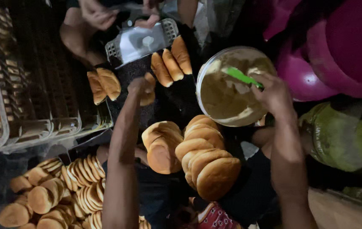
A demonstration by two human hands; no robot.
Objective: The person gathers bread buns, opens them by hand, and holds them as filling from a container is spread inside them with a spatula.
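Right now a small bun [148, 90] sits in the left hand [140, 87], the fingers curled around it so that only its browned edge shows past them — held up over the dark tray [176, 101] rather than resting on it. The right hand [274, 94] is closed on a green spatula [242, 76], whose blade slants up and left into the round bowl of pale cream [227, 91]; the fingers pinch the handle at the bowl's right rim.

Just beyond the left hand, three long buns [171, 63] lie side by side on the tray, and two more [104, 85] lie at its left edge. Nearer the person, between the two forearms, a row of round buns [204, 154] stands on edge, leaning on one another. At the lower left a heap of sliced buns [58, 191] fills a clear bag or bin — which one, I cannot tell.

Across the tray another person's hands [100, 12] work above a shiny metal pan [140, 40]. Wire racks [32, 85] run down the left side, and pink plastic tubs [342, 46] crowd the upper right.
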